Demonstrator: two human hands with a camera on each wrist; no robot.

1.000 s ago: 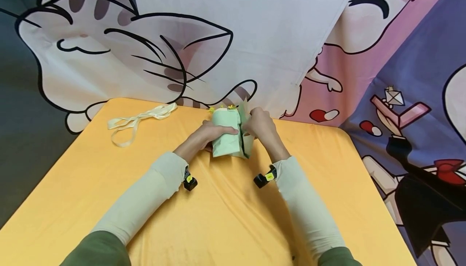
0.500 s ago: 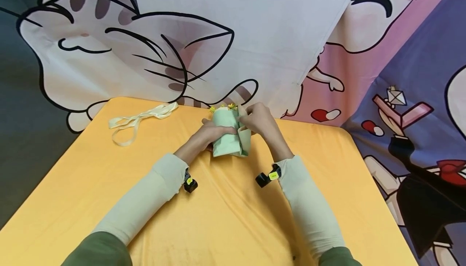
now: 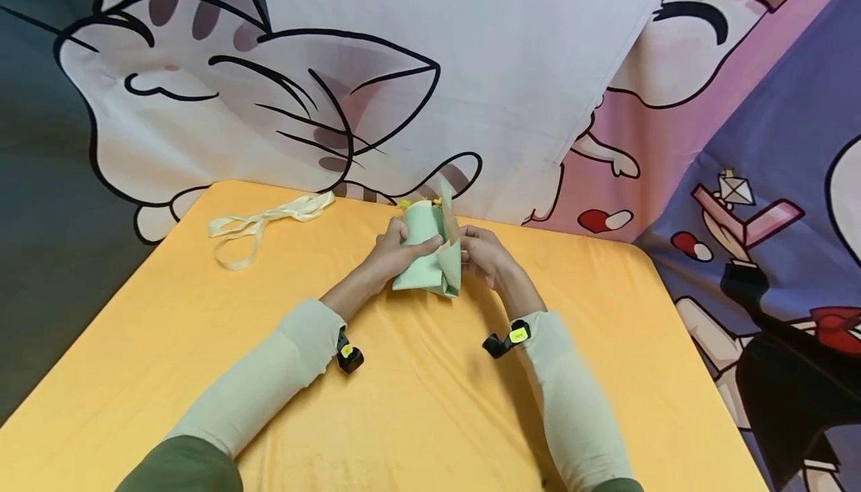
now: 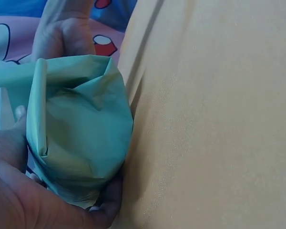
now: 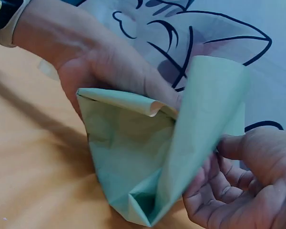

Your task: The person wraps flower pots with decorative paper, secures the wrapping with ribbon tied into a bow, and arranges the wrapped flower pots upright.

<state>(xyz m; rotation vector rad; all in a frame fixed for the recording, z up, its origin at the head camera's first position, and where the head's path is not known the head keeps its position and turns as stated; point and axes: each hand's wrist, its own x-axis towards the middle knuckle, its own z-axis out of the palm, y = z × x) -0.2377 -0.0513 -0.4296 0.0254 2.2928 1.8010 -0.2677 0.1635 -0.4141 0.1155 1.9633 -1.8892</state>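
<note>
A bundle of light green wrapping paper (image 3: pixel 418 236) stands at the far middle of the table, with small yellow flowers (image 3: pixel 405 204) showing at its top. My left hand (image 3: pixel 392 254) grips the bundle from the left, thumb across its front. On the right side a loose paper flap (image 5: pixel 207 114) stands up and away from the roll. My right hand (image 3: pixel 486 254) is at that flap's outer side, its fingers loosely bent and the thumb tip at the paper's edge; the flap hides some fingertips in the right wrist view. The paper's folded bottom (image 4: pixel 86 129) faces the left wrist camera.
A pale yellow ribbon (image 3: pixel 276 213) lies in loose loops at the table's back left. The yellow cloth-covered table (image 3: pixel 417 417) ends at a backdrop (image 3: pixel 525 66) printed with cartoon figures, close behind the bundle.
My right hand has let go of the flap's upper part and moved lower on its outer side. The flap stands up again. My left hand keeps its grip, its fingers slightly shifted.
</note>
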